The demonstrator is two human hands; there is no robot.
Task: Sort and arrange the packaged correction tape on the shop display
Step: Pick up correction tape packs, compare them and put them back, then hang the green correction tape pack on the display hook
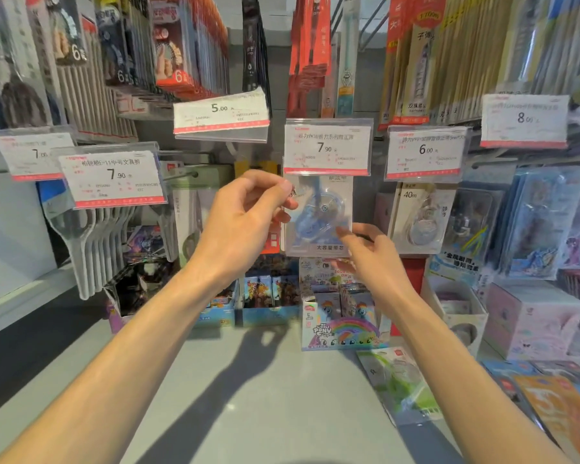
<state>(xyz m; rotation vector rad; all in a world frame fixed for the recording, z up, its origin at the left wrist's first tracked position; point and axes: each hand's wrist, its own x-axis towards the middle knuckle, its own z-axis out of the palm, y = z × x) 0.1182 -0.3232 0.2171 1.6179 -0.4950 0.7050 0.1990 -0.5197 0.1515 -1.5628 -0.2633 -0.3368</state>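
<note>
Blue correction tape pack (318, 216): clear flat blister on a white card, round blue dispenser inside, hanging on a peg just below the price tag "7.90" (327, 147). Printed strip along its bottom edge reads "大容量带芯".

Left hand (245, 216): fingers curled, thumb and fingertips pinching the pack's upper left edge. Right hand (372, 254): fingers loosely extended, tips touching the pack's lower right corner; no closed grip visible.

Just beside it to the right hangs a cream correction tape pack (419, 219) marked "40m", translucent dispenser, under a tag "6.00" (426, 152). Further right, glossy blue cartoon-printed packs (546, 222), blurred.

Left of the hands: a row of clear plastic scissor sleeves (94, 236) under a tag "7.90" (114, 177) headed "中号文具剪". Another tag behind it reads "7", rest unreadable. Above centre, a tilted tag "5.00" (220, 113); upper right, "8.00" (524, 118). Top rows: carded packs marked "6", red and yellow pen cards, text too blurred.

Below: grey shelf (248, 396), smooth and matte, with broad open room along its front edge between the forearms. At its back edge stands a cardboard display box (342, 329) lettered "MY LITTLE PONY" with a rainbow. A green correction tape pack (399, 383) lies flat towards the right edge, near orange and blue packets at the right front corner.
</note>
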